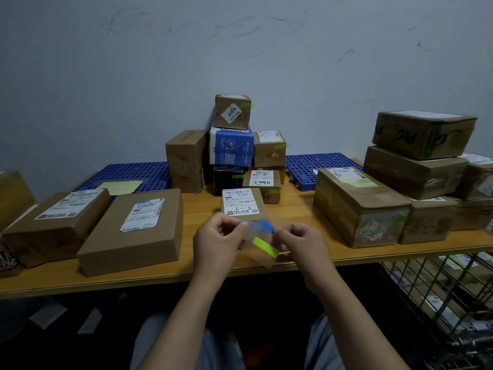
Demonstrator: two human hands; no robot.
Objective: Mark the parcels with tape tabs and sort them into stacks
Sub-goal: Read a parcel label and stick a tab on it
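Surface: a wooden table (296, 209) set against a scuffed grey-white wall (240, 49). Bearings are taken from my hands.

At 8 o'clock, pale paper scraps (48, 315) lie on the dark floor under the table. At 9 o'clock two parcels lie close side by side, labels up: the smaller flat parcel (57, 222) outermost and the large flat parcel (136, 231) nearer me. At 10 o'clock a blue perforated mat (128, 172) lies along the back of the table with a pale yellow sheet (121, 186) on it.

At 12 o'clock a small parcel (241, 201) stands just beyond my fingers, label up. Behind it the centre stack (230, 146) rises against the wall. It is topped by a box marked 3004 (232, 112), and pale green tabs (250, 105) show on several of its boxes.

My hands are close together over the table's near edge, both clamped. My left hand (218, 239) pinches the left edge of a clear sheet (253, 236), and my right hand (301, 244) pinches its right edge. The sheet is held off the table and carries a blue tab (266, 226) and a yellow-green tab (265, 245).

At 2 o'clock lies a second blue mat (312, 164). At 3 o'clock a long parcel (357, 206) sits on the table, with the right stack (416, 172) piled just beyond it. At 4 o'clock, below table level, a wire basket (440, 289) holds more parcels.
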